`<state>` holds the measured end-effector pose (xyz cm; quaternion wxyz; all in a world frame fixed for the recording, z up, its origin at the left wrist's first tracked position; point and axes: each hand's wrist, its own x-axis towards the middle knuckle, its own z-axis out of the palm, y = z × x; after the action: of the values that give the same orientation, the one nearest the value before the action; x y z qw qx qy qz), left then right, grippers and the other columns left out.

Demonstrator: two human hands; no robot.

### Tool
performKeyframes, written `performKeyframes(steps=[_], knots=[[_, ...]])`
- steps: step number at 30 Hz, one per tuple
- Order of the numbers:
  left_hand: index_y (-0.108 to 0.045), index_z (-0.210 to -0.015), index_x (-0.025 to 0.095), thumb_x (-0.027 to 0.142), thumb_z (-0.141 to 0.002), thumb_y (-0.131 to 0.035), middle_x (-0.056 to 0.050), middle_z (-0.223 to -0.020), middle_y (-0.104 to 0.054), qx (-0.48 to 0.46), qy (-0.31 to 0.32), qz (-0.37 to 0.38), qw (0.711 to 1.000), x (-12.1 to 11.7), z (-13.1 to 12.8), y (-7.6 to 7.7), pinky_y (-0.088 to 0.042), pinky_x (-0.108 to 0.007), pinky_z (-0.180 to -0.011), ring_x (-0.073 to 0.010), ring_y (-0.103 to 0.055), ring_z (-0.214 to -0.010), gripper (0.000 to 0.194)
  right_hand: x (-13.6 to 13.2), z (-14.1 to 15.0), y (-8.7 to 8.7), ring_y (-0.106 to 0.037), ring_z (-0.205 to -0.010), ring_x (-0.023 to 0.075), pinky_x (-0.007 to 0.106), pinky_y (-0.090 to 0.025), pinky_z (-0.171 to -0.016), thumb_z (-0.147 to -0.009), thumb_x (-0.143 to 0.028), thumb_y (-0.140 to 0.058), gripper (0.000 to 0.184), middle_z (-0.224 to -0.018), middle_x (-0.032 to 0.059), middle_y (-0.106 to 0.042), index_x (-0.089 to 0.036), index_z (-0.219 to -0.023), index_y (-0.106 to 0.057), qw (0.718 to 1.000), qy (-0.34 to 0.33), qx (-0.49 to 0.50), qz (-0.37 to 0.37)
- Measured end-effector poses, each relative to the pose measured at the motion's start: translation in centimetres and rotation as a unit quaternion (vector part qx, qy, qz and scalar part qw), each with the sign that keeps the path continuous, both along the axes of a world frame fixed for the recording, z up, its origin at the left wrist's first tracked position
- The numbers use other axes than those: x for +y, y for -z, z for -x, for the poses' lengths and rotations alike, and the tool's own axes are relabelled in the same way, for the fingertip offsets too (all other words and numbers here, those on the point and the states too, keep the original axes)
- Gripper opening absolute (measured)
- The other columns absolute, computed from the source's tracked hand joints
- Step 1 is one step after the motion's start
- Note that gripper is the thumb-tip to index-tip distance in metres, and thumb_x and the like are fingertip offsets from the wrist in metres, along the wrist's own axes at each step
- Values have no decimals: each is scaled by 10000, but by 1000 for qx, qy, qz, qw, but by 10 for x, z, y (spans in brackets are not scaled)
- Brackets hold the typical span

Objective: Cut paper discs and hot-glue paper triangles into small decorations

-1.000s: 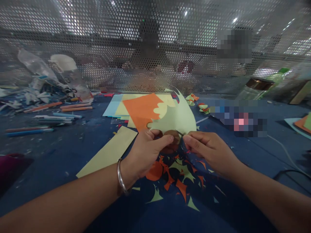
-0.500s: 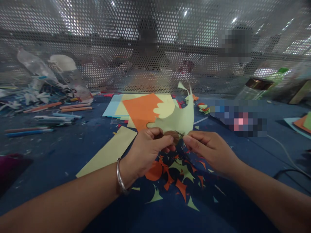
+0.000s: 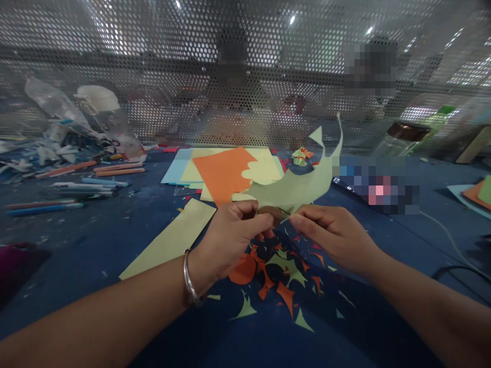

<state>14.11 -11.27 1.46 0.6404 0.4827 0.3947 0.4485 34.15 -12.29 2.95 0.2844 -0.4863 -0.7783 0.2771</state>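
Left hand (image 3: 226, 237) pinches disc (image 3: 270, 210) and paper (image 3: 299, 189), which slants toward the counter's (image 3: 383, 232) far right corner; right hand (image 3: 339, 232), just beside, pinches tool (image 3: 285, 211).

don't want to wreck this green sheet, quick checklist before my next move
1. Left hand holding the brown disc: ok
2. Right hand gripping the thin dark tool: ok
3. Left thumb well away from the tool's tip: not ok, looks close
4. Green sheet lying flat: not ok, its far end rises
5. Sheet undamaged under the fingers: cannot tell, hidden
6. Table below the hands free of scraps: not ok
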Motion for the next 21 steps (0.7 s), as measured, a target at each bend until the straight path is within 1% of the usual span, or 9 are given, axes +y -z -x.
performKeyframes(steps=[6,10,16,21], knots=[[-603,-597,156,213,-723,-711,29,-559,-563,14,-5,-7,1000,0,0,1,-332,-230,-568,-81,-481,-555,176,1,-1,0,-356,-567,102,244,-311,-519,-963,-520,-473,480,-587,-38,-367,-197,-611,-425,1000,5,-7,-7],[-584,-580,155,201,-731,-714,34,-560,-548,12,-1,-6,1000,1,0,1,-341,-230,-579,-77,-466,-558,204,1,-2,0,-354,-568,104,247,-313,-524,-968,-515,-463,482,-585,-38,-358,-198,-607,-422,1000,-2,-13,-10],[-651,-635,151,184,-717,-711,34,-578,-547,-1,6,2,1000,0,0,0,-350,-234,-580,-80,-466,-562,108,2,-2,1,-356,-573,108,249,-311,-523,-963,-522,-471,477,-592,-37,-360,-201,-614,-423,1000,-3,-3,-5],[-659,-625,155,199,-712,-716,28,-583,-546,-2,5,6,1000,1,-1,1,-352,-241,-584,-88,-462,-570,113,2,-1,1,-353,-580,113,254,-322,-536,-965,-525,-460,477,-596,-36,-351,-203,-615,-427,1000,-5,-7,-4]])
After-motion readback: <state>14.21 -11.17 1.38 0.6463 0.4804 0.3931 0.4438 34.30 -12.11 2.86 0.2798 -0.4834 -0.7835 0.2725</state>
